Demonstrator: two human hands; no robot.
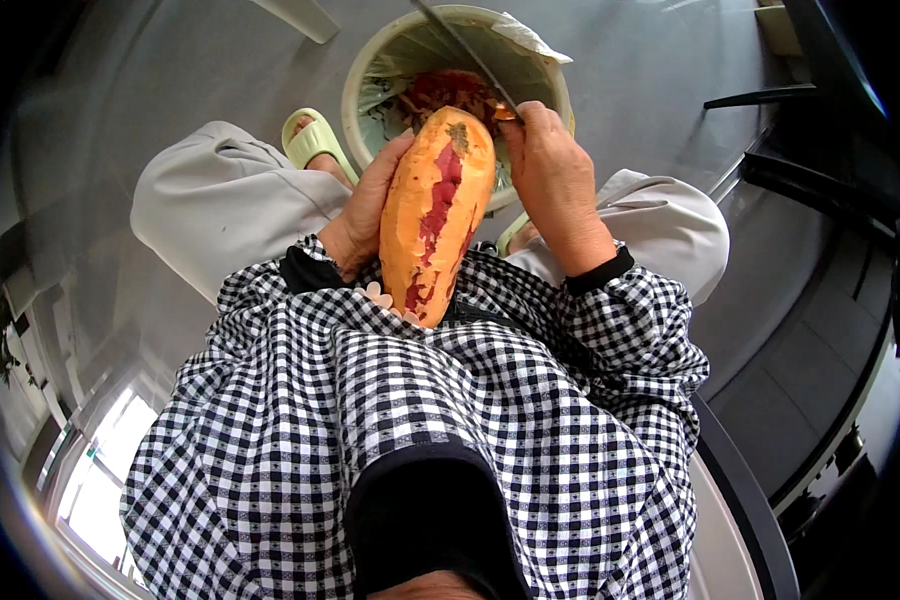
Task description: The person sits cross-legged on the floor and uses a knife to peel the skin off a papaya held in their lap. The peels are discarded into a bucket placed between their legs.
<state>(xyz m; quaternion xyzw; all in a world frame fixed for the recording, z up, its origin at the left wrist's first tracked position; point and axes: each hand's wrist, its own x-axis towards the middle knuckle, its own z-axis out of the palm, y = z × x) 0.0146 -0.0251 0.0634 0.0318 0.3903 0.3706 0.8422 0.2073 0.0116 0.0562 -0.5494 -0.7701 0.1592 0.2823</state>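
A large, mostly peeled sweet potato [401,202] leans against my checked smock, its upper end over the bin. Orange flesh shows on most of it, with strips of dark red skin left along the middle and lower side. My left hand [361,206] grips it from the left; the fingers behind it are hidden. In my right hand [556,180] is a knife [474,56], its thin blade seen almost edge-on and pointing away to the upper left. A bit of orange peel [504,112] sits by my right fingers. The blade is apart from the sweet potato.
Between my feet stands a round, pale waste bin [354,112] with a plastic liner, holding red and orange peelings [446,90]. White paper [529,37] hangs over its rim. A pale furniture leg [300,16] is beyond on the left, black furniture [810,172] on the right.
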